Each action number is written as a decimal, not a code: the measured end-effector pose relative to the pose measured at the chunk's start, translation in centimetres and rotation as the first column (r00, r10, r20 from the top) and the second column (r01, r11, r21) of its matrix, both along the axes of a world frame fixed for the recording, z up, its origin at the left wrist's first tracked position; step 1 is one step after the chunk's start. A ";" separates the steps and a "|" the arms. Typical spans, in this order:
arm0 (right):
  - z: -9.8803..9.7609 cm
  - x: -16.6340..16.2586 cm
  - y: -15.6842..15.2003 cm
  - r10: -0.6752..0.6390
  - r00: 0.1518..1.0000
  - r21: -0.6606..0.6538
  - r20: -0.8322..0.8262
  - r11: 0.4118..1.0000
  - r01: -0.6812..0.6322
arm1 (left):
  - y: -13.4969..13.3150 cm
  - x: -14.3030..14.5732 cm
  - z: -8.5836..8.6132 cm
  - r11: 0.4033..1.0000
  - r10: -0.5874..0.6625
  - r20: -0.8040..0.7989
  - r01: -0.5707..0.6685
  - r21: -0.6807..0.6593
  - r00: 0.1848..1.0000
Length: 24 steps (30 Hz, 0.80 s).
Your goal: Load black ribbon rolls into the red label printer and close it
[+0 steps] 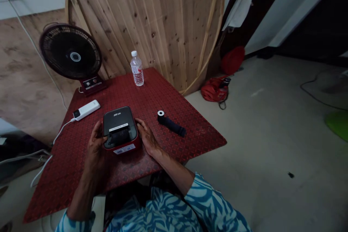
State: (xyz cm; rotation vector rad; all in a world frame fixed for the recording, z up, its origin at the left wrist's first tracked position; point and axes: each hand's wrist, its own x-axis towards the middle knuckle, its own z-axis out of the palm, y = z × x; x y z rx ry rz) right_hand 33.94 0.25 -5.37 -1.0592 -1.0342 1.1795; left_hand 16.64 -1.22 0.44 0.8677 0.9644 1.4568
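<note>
A small boxy machine (121, 116), apparently a label or receipt printer, has a black lid and a red body with a label on its near side. It stands on the red patterned table (190, 130) between my hands. My left hand (95, 143) grips its left side, with the thumb by the front slot. Against the right side press the fingers of my right hand (146, 136). Right of the machine, a small roll (161, 114) with a white end stands beside a dark strip (174, 127) trailing from it toward me.
A clear plastic bottle (137, 69) stands near the table's back edge. On the left are a dark fan (72, 52) and a white power bank (87, 110) with a cable. A large round wooden board (152, 18) leans behind. Red bags (213, 90) lie on the floor.
</note>
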 end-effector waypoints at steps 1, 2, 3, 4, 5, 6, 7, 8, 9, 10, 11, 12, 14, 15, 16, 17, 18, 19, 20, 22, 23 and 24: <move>0.0 0.0 0.0 -0.001 1.000 0.000 0.011 1.000 0.001 | 0.0 0.1 0.1 1.000 0.017 -0.003 -0.017 0.001 1.000; 0.0 0.0 0.0 -0.003 1.000 0.001 0.019 1.000 0.003 | -0.1 0.1 0.1 0.999 0.033 -0.005 -0.033 0.000 0.999; -0.1 0.0 0.1 -0.004 1.000 0.003 0.022 1.000 0.004 | -0.1 0.1 0.2 0.999 0.043 -0.005 -0.043 -0.003 0.999; -0.1 0.0 0.1 -0.005 1.000 0.005 0.022 1.000 0.005 | -0.2 0.1 0.3 0.999 0.045 -0.005 -0.045 -0.007 0.999; -0.2 -0.1 0.1 -0.006 1.000 0.009 0.020 1.000 0.006 | -0.2 0.1 0.3 0.999 0.046 -0.005 -0.046 -0.010 0.999; -0.2 -0.1 0.1 -0.009 1.000 0.017 0.018 1.000 0.008 | -0.2 0.1 0.4 0.999 0.049 -0.008 -0.049 -0.014 0.999; -0.3 -0.1 0.2 -0.011 1.000 0.027 0.018 1.000 0.010 | -0.3 0.1 0.4 0.998 0.054 -0.013 -0.055 -0.020 0.998; -0.3 -0.1 0.2 -0.012 1.000 0.036 0.020 0.999 0.012 | -0.3 0.1 0.5 0.998 0.064 -0.021 -0.064 -0.029 0.998; -0.2 -0.1 0.2 -0.014 1.000 0.043 0.024 0.999 0.013 | -0.3 0.1 0.6 0.996 0.076 -0.030 -0.077 -0.042 0.997; -0.2 -0.1 0.1 -0.014 0.999 0.047 0.029 0.999 0.013 | -0.3 0.1 0.7 0.995 0.085 -0.040 -0.087 -0.053 0.996; -0.1 -0.1 0.1 -0.012 0.999 0.048 0.036 0.999 0.010 | -0.2 0.1 0.8 0.994 0.090 -0.050 -0.092 -0.060 0.995; -0.1 -0.1 0.1 -0.010 0.999 0.047 0.043 0.999 0.008 | -0.2 0.1 0.9 0.994 0.084 -0.062 -0.088 -0.063 0.995; 0.0 0.0 0.1 -0.006 0.998 0.051 0.060 0.999 0.003 | -0.1 0.0 0.9 0.996 0.064 -0.098 -0.071 -0.063 0.993; 0.0 0.0 0.1 -0.006 0.998 0.057 0.068 0.998 0.002 | -0.1 -0.2 0.9 0.996 0.045 -0.127 -0.054 -0.068 0.991; 0.0 0.0 0.1 -0.007 0.997 0.064 0.078 0.998 0.002 | 0.0 -0.4 0.9 0.997 0.030 -0.164 -0.043 -0.071 0.986; 0.0 0.1 0.2 -0.009 0.996 0.071 0.088 0.997 0.003 | 0.0 -0.7 0.9 0.997 0.021 -0.210 -0.036 -0.068 0.977; -0.1 0.1 0.2 -0.013 0.995 0.076 0.098 0.997 0.005 | 0.0 -0.9 1.1 0.998 0.020 -0.268 -0.034 -0.046 0.963; -0.1 0.1 0.2 -0.015 0.994 0.080 0.109 0.997 0.006 | 0.1 -1.2 1.3 0.999 0.028 -0.342 -0.032 -0.006 0.939; -0.1 0.1 0.3 -0.017 0.993 0.084 0.118 0.996 0.007 | 0.3 -1.3 1.7 0.999 0.041 -0.436 -0.024 0.043 0.899; -0.2 0.0 0.4 -0.016 0.992 0.089 0.123 0.996 0.005 | 0.9 -1.3 2.7 0.991 0.074 -0.647 0.018 0.134 0.759; -0.2 0.0 0.4 -0.016 0.993 0.091 0.121 0.996 0.005 | 1.5 -1.1 3.3 0.985 0.094 -0.736 0.044 0.166 0.671; -0.2 0.0 0.4 -0.018 0.993 0.095 0.118 0.995 0.007 | 2.3 -0.8 3.8 0.979 0.107 -0.805 0.079 0.188 0.583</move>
